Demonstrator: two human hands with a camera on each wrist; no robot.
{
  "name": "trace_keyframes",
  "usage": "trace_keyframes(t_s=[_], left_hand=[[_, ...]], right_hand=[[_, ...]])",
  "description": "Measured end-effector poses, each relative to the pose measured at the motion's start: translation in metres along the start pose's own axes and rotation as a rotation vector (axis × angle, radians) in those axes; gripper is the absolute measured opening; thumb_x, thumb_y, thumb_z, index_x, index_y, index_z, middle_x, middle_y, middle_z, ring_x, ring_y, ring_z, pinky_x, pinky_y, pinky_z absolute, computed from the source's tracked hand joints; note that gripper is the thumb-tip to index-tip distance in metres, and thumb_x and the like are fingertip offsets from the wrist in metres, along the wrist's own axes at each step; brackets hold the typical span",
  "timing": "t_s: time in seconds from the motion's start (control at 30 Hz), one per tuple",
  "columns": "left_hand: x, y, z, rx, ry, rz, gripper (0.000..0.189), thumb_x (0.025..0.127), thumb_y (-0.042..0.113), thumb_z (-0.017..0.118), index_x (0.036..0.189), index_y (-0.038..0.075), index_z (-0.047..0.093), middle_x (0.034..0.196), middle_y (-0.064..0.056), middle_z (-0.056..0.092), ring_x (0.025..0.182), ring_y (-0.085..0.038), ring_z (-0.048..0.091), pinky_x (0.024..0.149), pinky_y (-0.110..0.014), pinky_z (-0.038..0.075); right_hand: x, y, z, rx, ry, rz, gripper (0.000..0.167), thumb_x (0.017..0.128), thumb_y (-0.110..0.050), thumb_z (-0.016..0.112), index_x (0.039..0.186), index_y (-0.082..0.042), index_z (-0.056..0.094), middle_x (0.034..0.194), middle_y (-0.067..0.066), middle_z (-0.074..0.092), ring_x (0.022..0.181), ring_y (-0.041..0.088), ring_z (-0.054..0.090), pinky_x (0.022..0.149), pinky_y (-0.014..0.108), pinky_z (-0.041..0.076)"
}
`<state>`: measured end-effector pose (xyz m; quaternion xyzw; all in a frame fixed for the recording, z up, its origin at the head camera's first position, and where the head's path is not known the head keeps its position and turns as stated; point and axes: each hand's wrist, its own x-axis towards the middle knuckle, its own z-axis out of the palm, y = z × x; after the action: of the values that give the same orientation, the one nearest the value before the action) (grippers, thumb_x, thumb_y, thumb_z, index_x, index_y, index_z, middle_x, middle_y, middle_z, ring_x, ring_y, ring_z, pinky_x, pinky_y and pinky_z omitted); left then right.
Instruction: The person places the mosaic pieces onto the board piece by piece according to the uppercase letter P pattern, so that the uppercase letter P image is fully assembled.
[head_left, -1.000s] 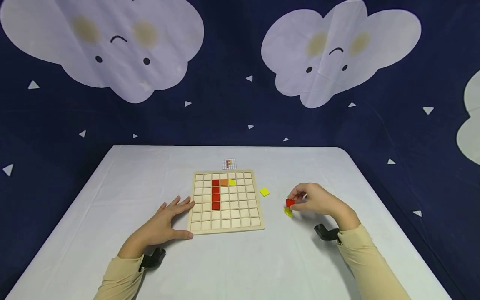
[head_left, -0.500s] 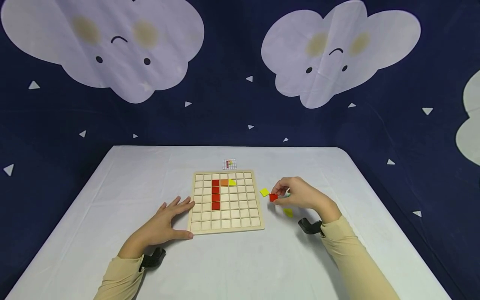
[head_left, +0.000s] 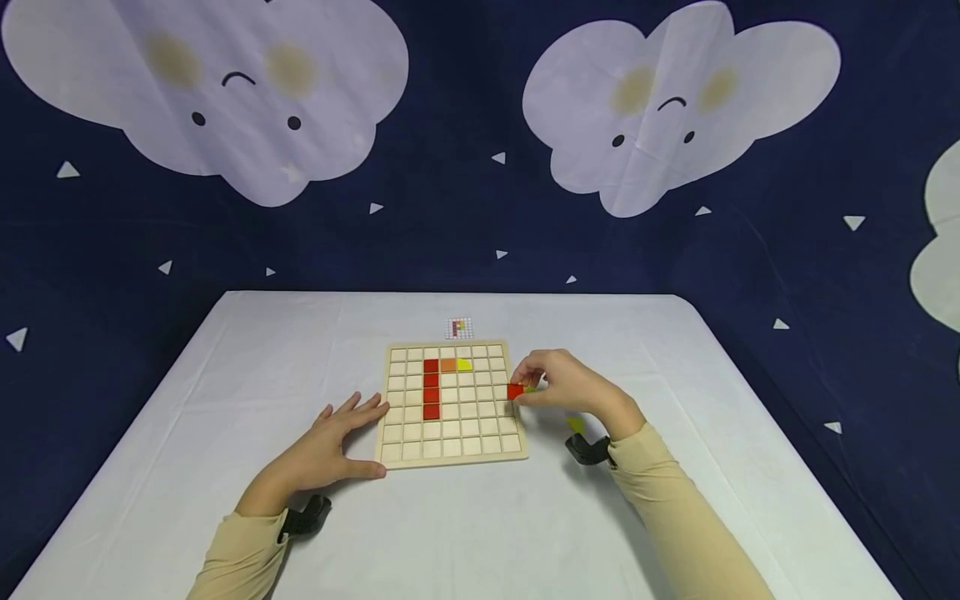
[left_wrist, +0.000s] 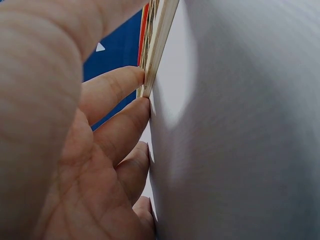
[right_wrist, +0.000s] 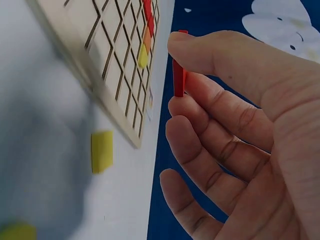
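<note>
A wooden grid board [head_left: 480,429] lies on the white table, with a column of red square tiles [head_left: 431,381], an orange tile [head_left: 448,365] and a yellow tile [head_left: 465,364] set in its cells. My left hand [head_left: 326,450] rests at the board's left edge, fingers spread and touching it; the left wrist view shows fingertips against the board's side. My right hand [head_left: 573,387] pinches a red square tile [right_wrist: 179,75] between thumb and fingers, over the board's right edge in the head view. A yellow square tile [right_wrist: 102,151] lies on the table partly behind that hand.
Another yellow tile [head_left: 575,424] lies on the table near the right wrist. A small printed pattern card [head_left: 459,328] sits just beyond the board's far edge. Behind the table [head_left: 480,533] hangs a dark blue cloth with clouds.
My right hand has carried the red tile leftward from beside the near yellow tile, past the other yellow tile, to the board's right edge. My left hand has stayed put.
</note>
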<state>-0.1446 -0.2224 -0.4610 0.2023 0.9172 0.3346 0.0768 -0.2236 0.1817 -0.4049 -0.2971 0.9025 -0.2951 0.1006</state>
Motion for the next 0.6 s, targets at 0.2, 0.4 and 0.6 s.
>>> trace_keyframes(t_s=[0.2,0.4,0.6], left_hand=[[0.001,-0.002,0.001,0.012,0.0,0.0,0.1,0.075,0.048,0.095,0.159,0.012,0.054,0.17,-0.018,0.042,0.162,-0.055,0.021,0.126,-0.081,0.007],[0.001,-0.003,0.001,0.01,-0.001,0.002,0.101,0.076,0.049,0.095,0.159,0.012,0.053,0.17,-0.018,0.041,0.162,-0.055,0.021,0.126,-0.08,0.007],[0.0,-0.001,0.001,0.006,0.0,0.0,0.1,0.075,0.049,0.095,0.159,0.012,0.054,0.171,-0.017,0.041,0.162,-0.055,0.02,0.126,-0.08,0.006]], right_hand=[[0.009,-0.012,0.008,0.012,-0.016,-0.027,0.015,0.09,-0.018,0.085,0.103,-0.014,0.079,0.101,-0.002,0.074,0.092,0.013,0.065,0.086,0.037,0.061],[0.019,-0.022,0.02,0.001,-0.034,-0.035,0.017,0.09,-0.017,0.086,0.105,-0.013,0.078,0.104,-0.002,0.074,0.09,0.011,0.065,0.083,0.027,0.059],[0.026,-0.032,0.032,-0.031,-0.039,-0.053,0.017,0.089,-0.016,0.086,0.104,-0.012,0.078,0.1,-0.002,0.073,0.085,0.007,0.06,0.078,0.021,0.055]])
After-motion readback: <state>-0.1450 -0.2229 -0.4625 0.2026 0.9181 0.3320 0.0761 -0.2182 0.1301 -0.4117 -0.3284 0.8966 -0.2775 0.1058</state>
